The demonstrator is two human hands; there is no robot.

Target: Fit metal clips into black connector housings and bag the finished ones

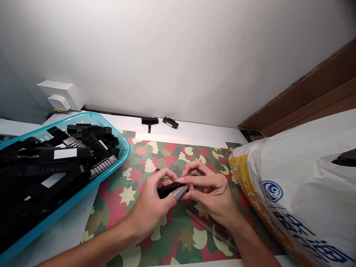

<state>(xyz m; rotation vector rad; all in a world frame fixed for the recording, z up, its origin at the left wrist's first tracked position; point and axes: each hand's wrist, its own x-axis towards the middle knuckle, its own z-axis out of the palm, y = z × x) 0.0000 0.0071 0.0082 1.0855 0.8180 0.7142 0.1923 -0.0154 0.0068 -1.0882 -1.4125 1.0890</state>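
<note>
Over the patterned mat, my left hand (155, 202) is closed around a slim black plastic part (166, 190). The left thumb tip has a grey wrapping (180, 192) on it and presses along the part's side. My right hand (213, 187) meets it from the right, with index finger and thumb pinched at the part's right end. That end is mostly hidden by fingers, so any small piece between them cannot be made out. Just beyond the hands lies a tiny metal piece (173, 170). A clear narrow strip (210, 229) lies on the mat beneath my right wrist.
At left stands a blue plastic basket (126, 148) heaped with black plastic parts (65, 153). Two black pieces, one upright-stemmed (150, 121) and one ribbed (170, 122), lie by the white wall. A large white bag (303, 167) bulges in from the right. A white socket box (59, 94) juts from the wall.
</note>
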